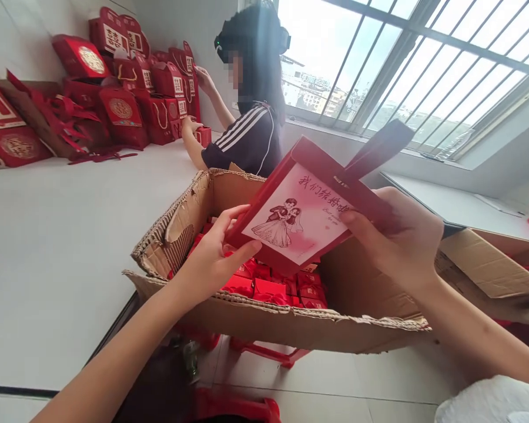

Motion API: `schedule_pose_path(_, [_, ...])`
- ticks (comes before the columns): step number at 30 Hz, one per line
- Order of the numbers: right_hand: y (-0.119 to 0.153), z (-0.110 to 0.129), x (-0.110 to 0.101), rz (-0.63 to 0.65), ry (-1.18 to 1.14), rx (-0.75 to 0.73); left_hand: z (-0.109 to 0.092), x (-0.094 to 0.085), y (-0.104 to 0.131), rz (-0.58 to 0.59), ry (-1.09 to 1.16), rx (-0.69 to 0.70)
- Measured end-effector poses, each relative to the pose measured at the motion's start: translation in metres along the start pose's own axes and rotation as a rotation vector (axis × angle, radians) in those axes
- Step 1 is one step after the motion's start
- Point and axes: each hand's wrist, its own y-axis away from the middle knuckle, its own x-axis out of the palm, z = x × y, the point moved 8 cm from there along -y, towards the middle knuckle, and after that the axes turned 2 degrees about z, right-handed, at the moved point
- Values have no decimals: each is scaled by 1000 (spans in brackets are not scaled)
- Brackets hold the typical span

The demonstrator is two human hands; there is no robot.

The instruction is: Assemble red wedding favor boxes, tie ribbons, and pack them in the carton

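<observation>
Both of my hands hold a red wedding gift box (286, 220) tilted above a cardboard carton. Its pale front panel shows a drawn couple and handwriting, and a dark red ribbon strap (379, 147) sticks up from its top end. My left hand (220, 249) pinches the lower left corner, with the thumb on the front. My right hand (397, 241) grips the right end, its thumb on the panel and the other fingers hidden behind. Below lie several small red boxes (268, 289) inside the open carton (300, 329), whose edges are torn.
A co-worker (255, 117) in a dark striped sleeve handles red boxes at the far end of the white table (48, 247). Piled red gift boxes (123, 111) line the wall. Another carton (489, 264) is at right. Red stools (242, 405) stand below.
</observation>
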Motion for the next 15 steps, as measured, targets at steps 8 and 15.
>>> schedule_pose_path(8, [24, -129, 9, 193, -445, 977, 14, 10, 23, 162, -652, -51])
schedule_pose_path(15, [87, -143, 41, 428, -864, 1355, 5, 23, 21, 138, -960, 153])
